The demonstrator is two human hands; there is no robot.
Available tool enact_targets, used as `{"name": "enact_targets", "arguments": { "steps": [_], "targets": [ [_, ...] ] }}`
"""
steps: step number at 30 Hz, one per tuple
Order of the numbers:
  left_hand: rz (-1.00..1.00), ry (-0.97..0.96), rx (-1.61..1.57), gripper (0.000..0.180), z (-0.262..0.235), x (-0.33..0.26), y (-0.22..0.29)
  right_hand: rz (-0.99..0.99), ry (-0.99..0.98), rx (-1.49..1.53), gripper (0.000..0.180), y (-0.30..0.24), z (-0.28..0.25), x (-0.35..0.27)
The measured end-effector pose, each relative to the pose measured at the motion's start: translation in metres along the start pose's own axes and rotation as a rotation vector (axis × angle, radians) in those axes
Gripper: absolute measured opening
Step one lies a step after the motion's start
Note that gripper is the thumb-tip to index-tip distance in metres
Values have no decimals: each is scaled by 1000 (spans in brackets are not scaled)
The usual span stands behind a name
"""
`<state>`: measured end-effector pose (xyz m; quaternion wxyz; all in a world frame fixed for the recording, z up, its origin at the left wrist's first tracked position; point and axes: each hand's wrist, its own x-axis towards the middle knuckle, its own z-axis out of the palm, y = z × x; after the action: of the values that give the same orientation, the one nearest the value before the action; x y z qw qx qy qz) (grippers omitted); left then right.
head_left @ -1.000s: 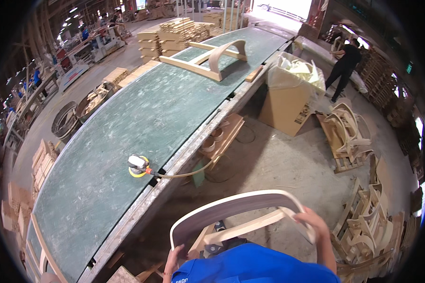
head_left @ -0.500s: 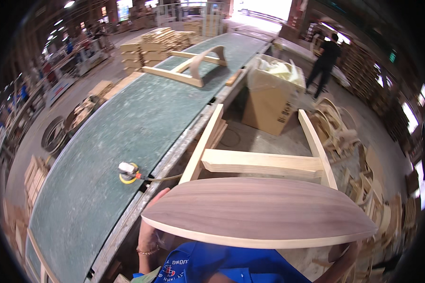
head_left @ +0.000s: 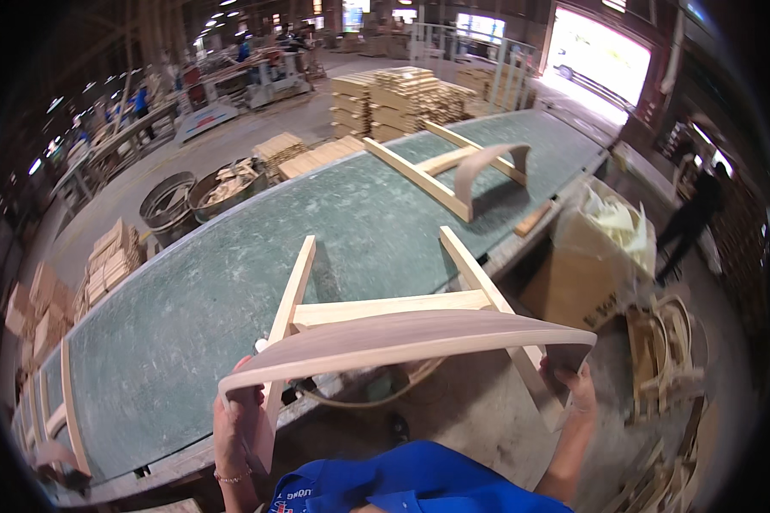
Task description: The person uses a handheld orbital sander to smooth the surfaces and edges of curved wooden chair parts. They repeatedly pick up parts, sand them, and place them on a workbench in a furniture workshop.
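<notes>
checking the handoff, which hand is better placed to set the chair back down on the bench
Left, probably. The left hand grips the chair back at the end beside the bench; the right hand holds the end out over the floor.

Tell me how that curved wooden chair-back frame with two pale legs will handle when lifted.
Probably stiff: the curved wooden chair-back frame keeps its shape, held at both ends by the left hand and right hand. Likely awkward rather than heavy; its legs project far forward.
</notes>
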<state>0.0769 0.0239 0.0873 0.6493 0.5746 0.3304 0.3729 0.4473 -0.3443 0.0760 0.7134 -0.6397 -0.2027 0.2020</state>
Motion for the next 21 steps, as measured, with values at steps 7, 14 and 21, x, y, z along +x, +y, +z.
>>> {"name": "enact_targets", "arguments": {
  "steps": [7, 14, 21],
  "targets": [
    [-19, 131, 154, 49, 76, 144, -37, -16, -284, 112, 37, 65, 33, 272],
    [294, 493, 45, 53, 136, 272, -17, -435, -275, -446, 50, 44, 108, 520],
    [319, 333, 423, 27, 126, 152, -86, -1108, -307, -811, 38, 126, 222, 400]
  ]
}}
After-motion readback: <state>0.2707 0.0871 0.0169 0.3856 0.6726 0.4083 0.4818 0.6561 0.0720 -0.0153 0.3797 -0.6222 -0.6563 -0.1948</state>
